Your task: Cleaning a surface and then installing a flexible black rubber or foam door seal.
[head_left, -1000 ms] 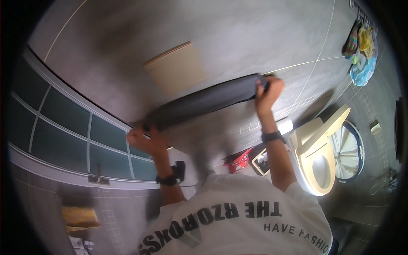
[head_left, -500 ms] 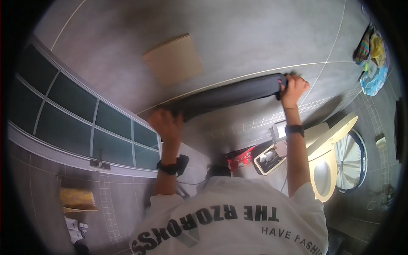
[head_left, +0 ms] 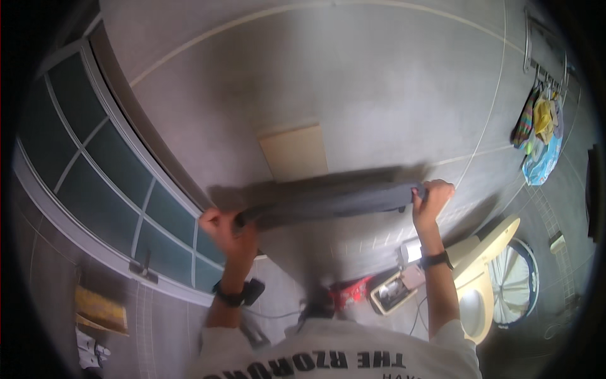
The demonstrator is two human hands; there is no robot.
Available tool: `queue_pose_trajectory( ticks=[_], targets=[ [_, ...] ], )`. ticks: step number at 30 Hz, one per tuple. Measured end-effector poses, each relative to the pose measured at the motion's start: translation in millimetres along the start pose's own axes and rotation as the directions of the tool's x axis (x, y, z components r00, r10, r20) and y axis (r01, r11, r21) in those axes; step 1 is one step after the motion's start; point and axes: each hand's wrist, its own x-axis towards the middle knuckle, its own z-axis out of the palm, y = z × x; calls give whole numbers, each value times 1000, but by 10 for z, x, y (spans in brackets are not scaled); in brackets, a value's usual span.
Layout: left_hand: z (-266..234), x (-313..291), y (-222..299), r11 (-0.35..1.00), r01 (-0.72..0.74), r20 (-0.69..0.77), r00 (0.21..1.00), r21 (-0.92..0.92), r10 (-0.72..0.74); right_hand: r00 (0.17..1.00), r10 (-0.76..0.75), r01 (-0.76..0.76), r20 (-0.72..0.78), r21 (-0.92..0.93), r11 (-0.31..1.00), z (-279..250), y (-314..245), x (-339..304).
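A long piece of dark grey cloth (head_left: 334, 201), seemingly a folded garment, is stretched sideways between my two hands in front of the grey wall. My left hand (head_left: 230, 232) is closed around its left end, with the fingers slightly smeared by motion. At the other end, my right hand (head_left: 434, 199) pinches the top corner, thumb toward the cloth. Both arms reach forward, and each wrist wears a dark band. The cloth's full shape cannot be made out, and its shadow falls on the wall behind.
A square beige panel (head_left: 295, 153) is on the wall ahead. Left is a glass-paned door (head_left: 104, 177). At right are a cream toilet (head_left: 483, 297), a bin (head_left: 396, 294), a red bag (head_left: 352, 292), a round white-lined basket (head_left: 512, 281) and hanging cloths and bags (head_left: 541, 129).
My view has tilted upward, so the wall panel and both hands sit lower in the picture. The cloth stays held at both ends and now hangs more level.
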Motion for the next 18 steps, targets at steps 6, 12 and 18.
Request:
queue_pose_trajectory(
  ticks=[6, 12, 18],
  targets=[
    [-666, 1526, 422, 970, -243, 62, 968, -5, 243, 948, 248, -213, -200, 178, 961, -276, -505, 1727],
    [-479, 2016, 75, 673, -452, 54, 850, 585, 524, 921, -384, 377, -60, -98, 921, -85, -627, 2349],
    [-146, 1858, 264, 678, -506, 203, 855, 534, 478, 946, -303, 276, -114, -205, 939, -92, -78, 2330]
  ],
)
